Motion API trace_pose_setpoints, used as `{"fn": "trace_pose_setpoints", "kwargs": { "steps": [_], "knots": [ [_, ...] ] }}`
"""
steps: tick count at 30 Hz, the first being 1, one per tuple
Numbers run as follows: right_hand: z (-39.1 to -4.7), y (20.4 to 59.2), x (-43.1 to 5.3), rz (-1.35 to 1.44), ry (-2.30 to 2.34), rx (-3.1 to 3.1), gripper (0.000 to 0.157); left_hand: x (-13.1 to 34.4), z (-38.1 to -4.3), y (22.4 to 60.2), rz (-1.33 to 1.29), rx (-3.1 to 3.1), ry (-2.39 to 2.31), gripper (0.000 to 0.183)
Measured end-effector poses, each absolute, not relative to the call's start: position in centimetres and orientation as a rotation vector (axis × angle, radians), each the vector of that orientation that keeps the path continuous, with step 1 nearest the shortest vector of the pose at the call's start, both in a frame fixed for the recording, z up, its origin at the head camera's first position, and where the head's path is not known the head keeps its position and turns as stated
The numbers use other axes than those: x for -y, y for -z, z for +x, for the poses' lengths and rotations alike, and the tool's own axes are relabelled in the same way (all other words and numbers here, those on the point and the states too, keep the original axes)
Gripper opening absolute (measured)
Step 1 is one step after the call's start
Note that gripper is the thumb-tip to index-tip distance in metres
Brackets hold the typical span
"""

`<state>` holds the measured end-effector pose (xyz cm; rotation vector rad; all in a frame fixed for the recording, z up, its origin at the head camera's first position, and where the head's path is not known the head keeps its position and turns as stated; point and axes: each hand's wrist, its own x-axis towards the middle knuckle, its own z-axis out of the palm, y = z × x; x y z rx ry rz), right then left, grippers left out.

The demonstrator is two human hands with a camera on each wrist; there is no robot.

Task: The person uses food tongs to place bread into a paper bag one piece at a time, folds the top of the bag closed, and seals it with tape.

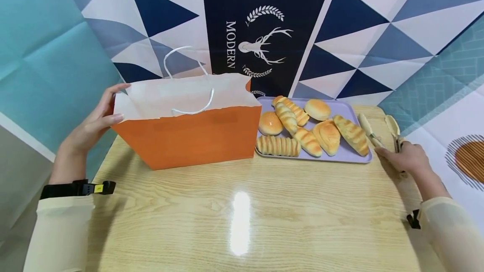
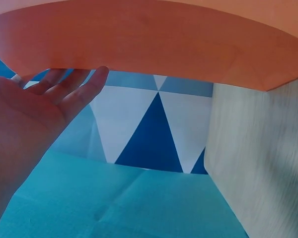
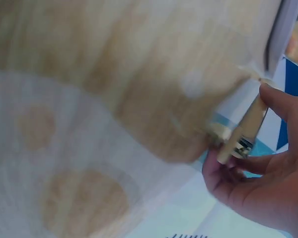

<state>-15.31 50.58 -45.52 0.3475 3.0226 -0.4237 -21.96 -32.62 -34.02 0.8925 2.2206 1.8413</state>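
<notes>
An orange paper bag (image 1: 196,137) with a white inside and white cord handles stands open-topped on the left of the table. My left hand (image 1: 94,123) holds its left side at the top edge, thumb at the front corner and fingers toward the back one. In the left wrist view the fingers (image 2: 84,91) reach up to the orange paper. At the far right my right hand (image 1: 408,156) grips a pair of food tongs (image 1: 368,127) with cream-coloured ends, low beside the tray. The right wrist view, partly blurred, has the tongs (image 3: 248,121) between thumb and fingers.
A lilac tray (image 1: 355,154) right of the bag carries several breads, among them a round bun (image 1: 316,109), a ridged roll (image 1: 277,146) and a long loaf (image 1: 351,135). Patterned cloth (image 1: 359,24) hangs directly behind the wooden table (image 1: 302,213).
</notes>
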Motion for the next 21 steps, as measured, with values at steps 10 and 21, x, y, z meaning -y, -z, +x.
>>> {"fn": "trace_pose_setpoints", "kwargs": {
  "steps": [10,21],
  "knots": [
    [-14.2,43.5,-51.0,0.357,0.504,-2.993,0.089,32.6,-21.9,34.2,0.912,-2.174,-1.856,0.066],
    [-11.5,41.7,-51.3,0.584,0.528,-3.108,0.074,32.5,-21.9,34.1,0.929,-2.167,-1.855,0.066]
  ]
}}
